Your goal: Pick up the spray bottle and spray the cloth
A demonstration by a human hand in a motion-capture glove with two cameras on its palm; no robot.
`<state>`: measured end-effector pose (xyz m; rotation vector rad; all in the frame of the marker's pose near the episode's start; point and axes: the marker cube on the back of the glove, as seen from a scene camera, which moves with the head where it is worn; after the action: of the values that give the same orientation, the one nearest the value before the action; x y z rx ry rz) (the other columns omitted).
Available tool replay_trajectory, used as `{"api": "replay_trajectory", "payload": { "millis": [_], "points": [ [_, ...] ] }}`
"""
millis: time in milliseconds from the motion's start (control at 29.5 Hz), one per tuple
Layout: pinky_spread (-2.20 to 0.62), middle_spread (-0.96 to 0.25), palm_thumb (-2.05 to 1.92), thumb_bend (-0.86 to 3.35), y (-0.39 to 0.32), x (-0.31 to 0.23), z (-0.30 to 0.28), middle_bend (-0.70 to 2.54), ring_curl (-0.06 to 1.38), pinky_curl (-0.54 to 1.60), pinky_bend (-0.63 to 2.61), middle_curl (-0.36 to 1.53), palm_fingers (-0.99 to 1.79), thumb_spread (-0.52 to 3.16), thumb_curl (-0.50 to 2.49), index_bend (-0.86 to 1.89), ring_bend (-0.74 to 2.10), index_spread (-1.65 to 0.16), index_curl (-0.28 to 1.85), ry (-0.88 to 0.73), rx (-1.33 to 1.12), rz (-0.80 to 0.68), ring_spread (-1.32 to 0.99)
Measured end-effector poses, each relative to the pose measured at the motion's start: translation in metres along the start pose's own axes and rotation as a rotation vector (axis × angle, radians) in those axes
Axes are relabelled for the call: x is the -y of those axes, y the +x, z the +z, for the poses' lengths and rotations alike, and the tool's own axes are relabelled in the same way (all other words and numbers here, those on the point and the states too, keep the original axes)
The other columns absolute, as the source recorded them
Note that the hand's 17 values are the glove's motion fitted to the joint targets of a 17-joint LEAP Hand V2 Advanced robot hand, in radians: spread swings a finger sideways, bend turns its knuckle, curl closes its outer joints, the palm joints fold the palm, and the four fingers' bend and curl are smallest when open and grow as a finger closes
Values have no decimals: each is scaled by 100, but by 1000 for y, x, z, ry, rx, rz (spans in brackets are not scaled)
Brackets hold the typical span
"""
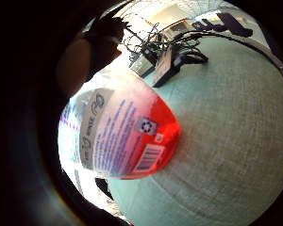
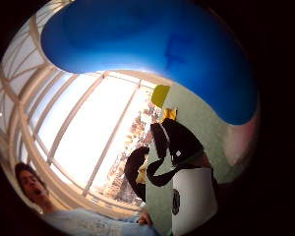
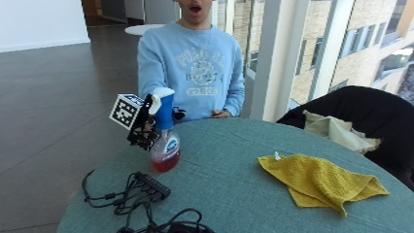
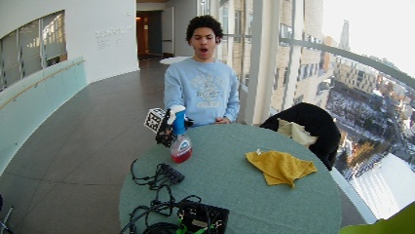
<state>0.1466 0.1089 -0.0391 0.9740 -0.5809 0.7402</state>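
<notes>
A spray bottle [image 3: 165, 148] with a blue and white head and red liquid stands upright at the left side of the round green table [image 3: 246, 145]. My gloved right hand [image 3: 146, 128] grips it by the neck just under the head. Its base is at or just above the tabletop; I cannot tell whether it touches. The labelled body [image 1: 127, 136] fills the little finger side palm view, and the blue head [image 2: 152, 54] fills the thumb side palm view. A yellow cloth [image 3: 320, 182] lies crumpled flat on the table's right side, well apart from the bottle [image 4: 181, 146].
A black power strip and tangled cables [image 3: 146, 187] lie on the table in front of the bottle, with a black box [image 4: 204, 217] at the near edge. A dark chair [image 3: 362, 109] holding a pale cloth stands behind the table on the right. The bare left hand [image 3: 222, 114] rests at the far edge.
</notes>
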Motion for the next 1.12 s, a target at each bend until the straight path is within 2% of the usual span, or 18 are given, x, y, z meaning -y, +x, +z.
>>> {"api": "replay_trajectory", "payload": {
  "millis": [271, 575, 1117],
  "points": [
    [22, -6, 73, -2, 3, 13, 9, 43, 36, 33, 22, 44, 72, 105, 34, 7, 44, -33, 18, 7, -16, 3, -2],
    [20, -10, 84, 1, 6, 19, 7, 45, 39, 30, 15, 46, 94, 100, 38, 18, 51, -29, 24, 23, -5, -8, -7],
    [18, -12, 98, -2, 8, 31, -1, 35, 40, 29, 16, 45, 103, 72, 53, 16, 51, -26, 32, -8, 37, 33, -11]
  ]
}}
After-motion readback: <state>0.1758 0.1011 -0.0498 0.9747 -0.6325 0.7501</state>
